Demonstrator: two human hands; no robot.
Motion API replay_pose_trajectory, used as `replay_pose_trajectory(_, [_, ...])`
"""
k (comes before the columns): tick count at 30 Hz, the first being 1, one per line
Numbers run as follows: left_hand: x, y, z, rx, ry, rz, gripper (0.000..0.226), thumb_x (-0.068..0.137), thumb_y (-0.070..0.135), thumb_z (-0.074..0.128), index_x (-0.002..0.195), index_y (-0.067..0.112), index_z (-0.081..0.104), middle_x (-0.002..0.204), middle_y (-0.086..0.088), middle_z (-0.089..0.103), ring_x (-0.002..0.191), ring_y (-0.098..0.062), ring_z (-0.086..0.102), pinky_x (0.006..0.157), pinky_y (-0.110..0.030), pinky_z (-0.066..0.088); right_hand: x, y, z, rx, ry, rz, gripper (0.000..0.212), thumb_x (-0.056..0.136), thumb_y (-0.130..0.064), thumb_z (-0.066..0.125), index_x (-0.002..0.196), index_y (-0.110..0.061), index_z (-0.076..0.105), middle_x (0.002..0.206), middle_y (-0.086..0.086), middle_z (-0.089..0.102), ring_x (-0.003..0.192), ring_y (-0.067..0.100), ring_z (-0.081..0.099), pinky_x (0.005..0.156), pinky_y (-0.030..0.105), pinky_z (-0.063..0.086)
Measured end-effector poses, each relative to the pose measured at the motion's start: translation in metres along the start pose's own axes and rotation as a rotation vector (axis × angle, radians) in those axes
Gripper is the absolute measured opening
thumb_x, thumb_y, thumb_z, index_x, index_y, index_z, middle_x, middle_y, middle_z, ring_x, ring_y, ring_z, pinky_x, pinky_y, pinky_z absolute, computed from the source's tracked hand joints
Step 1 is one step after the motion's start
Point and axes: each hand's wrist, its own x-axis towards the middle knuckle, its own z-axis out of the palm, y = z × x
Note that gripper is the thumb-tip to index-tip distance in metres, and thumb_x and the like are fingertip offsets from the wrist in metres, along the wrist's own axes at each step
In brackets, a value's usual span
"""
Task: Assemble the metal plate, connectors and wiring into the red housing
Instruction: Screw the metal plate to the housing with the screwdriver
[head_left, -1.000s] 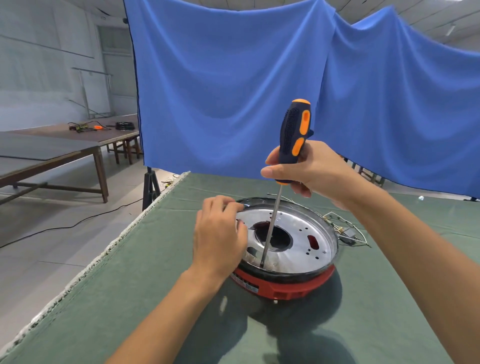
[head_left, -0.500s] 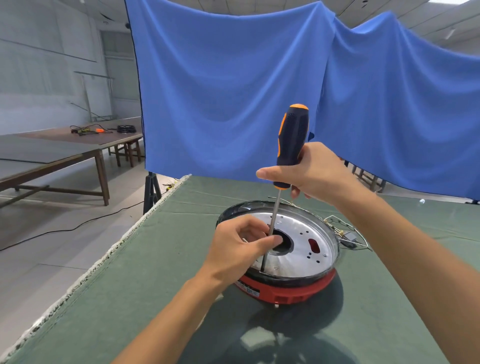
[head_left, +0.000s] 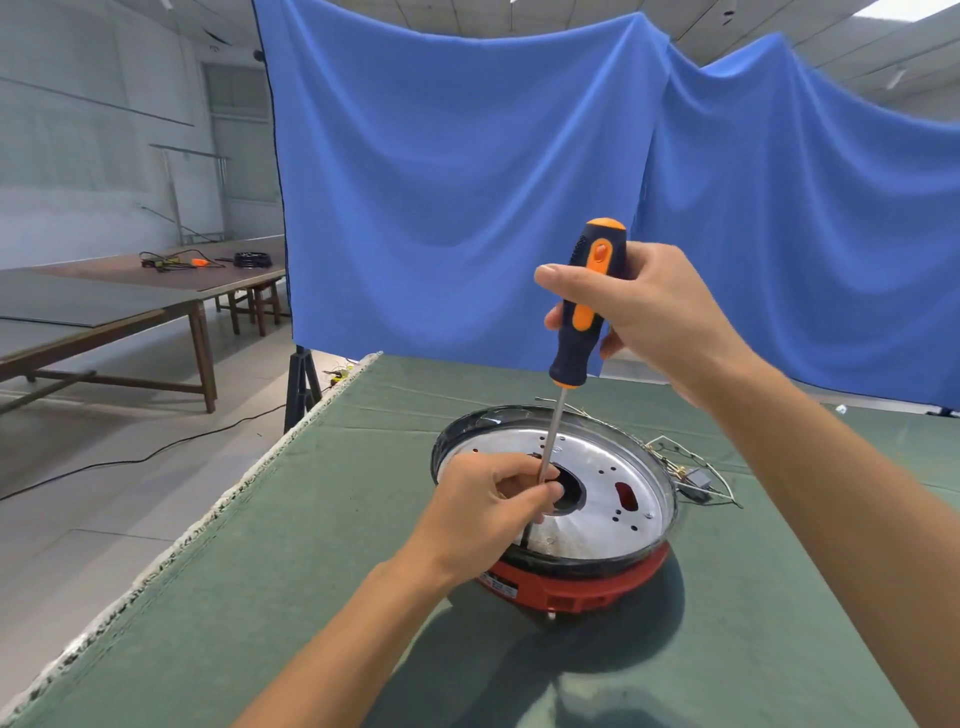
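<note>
The left hand (head_left: 488, 506), moved off the rim, is now pinching the shaft of the orange-and-navy screwdriver (head_left: 584, 306), gripped by the right hand (head_left: 649, 317), steadying its tip on the round metal plate (head_left: 608, 483) seated in the red housing (head_left: 582, 587) at bench (head_left: 311, 571) centre.

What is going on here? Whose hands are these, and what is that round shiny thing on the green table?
There is no robot here, only a person at work. The picture comes from a camera worn on the person's head, so you look down at the hands as the person does.

On the green table sits a red housing, a round shell. In it lies a shiny metal plate with holes. Behind it, thin wires lie on the cloth.

The right hand grips the handle of a screwdriver, which stands nearly upright with its tip down at the plate. The left hand pinches the thin metal shaft low down. The tip is hidden behind that hand. A blue cloth hangs behind.
</note>
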Motion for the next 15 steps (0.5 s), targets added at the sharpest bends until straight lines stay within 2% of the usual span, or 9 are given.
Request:
replay_pose_trajectory(2, [0.000, 0.000, 0.000, -0.035, 0.051, -0.017, 0.007, 0.077, 0.008, 0.076, 0.079, 0.015, 0.074, 0.067, 0.002, 0.071, 0.061, -0.016, 0.068, 0.063, -0.032, 0.057, 0.002, -0.001, 0.004, -0.105, 0.104, -0.020, 0.037, 0.073, -0.046, 0.075, 0.063, -0.019, 0.051, 0.067, 0.009, 0.068, 0.065, 0.017, 0.068, 0.053, 0.025, 0.045])
replay_pose_trajectory(4, [0.000, -0.002, 0.000, -0.069, 0.060, -0.021, 0.010, 0.079, 0.005, 0.074, 0.075, 0.014, 0.075, 0.064, 0.000, 0.071, 0.058, -0.019, 0.068, 0.061, -0.034, 0.058, 0.003, -0.003, 0.006, -0.150, 0.113, -0.010, 0.041, 0.071, -0.050, 0.074, 0.060, -0.022, 0.047, 0.060, 0.006, 0.063, 0.070, 0.022, 0.067, 0.056, 0.030, 0.045])
replay_pose_trajectory(7, [0.001, -0.004, -0.002, -0.064, 0.004, -0.035, 0.013, 0.087, 0.006, 0.066, 0.077, 0.007, 0.075, 0.066, -0.003, 0.071, 0.061, -0.022, 0.069, 0.062, -0.034, 0.059, 0.004, -0.008, 0.003, -0.006, -0.034, -0.007, 0.022, 0.079, -0.035, 0.069, 0.086, -0.019, 0.054, 0.080, 0.013, 0.064, 0.070, 0.016, 0.063, 0.057, 0.026, 0.053])
replay_pose_trajectory(10, [0.003, -0.005, -0.005, -0.035, -0.057, -0.049, 0.018, 0.091, 0.010, 0.060, 0.082, 0.004, 0.074, 0.071, -0.002, 0.073, 0.066, -0.020, 0.071, 0.068, -0.040, 0.059, 0.006, -0.012, -0.005, 0.159, -0.161, 0.031, 0.027, 0.084, -0.016, 0.063, 0.110, -0.015, 0.056, 0.097, 0.019, 0.064, 0.075, 0.022, 0.066, 0.065, 0.035, 0.060])
replay_pose_trajectory(12, [0.002, -0.005, -0.007, -0.040, -0.081, -0.064, 0.018, 0.092, 0.010, 0.059, 0.083, 0.010, 0.074, 0.073, -0.001, 0.074, 0.069, -0.018, 0.071, 0.071, -0.040, 0.059, 0.008, -0.012, -0.007, 0.105, -0.151, 0.003, 0.023, 0.085, -0.014, 0.068, 0.105, -0.013, 0.058, 0.089, 0.017, 0.066, 0.071, 0.022, 0.066, 0.066, 0.042, 0.060])
replay_pose_trajectory(15, [-0.001, -0.006, -0.007, 0.005, -0.090, -0.057, 0.017, 0.088, 0.016, 0.062, 0.077, 0.013, 0.074, 0.069, -0.002, 0.073, 0.067, -0.017, 0.070, 0.070, -0.036, 0.057, 0.009, -0.012, -0.001, -0.185, 0.054, -0.027, 0.037, 0.072, -0.034, 0.079, 0.084, -0.017, 0.049, 0.073, -0.001, 0.056, 0.066, 0.018, 0.060, 0.061, 0.038, 0.056])
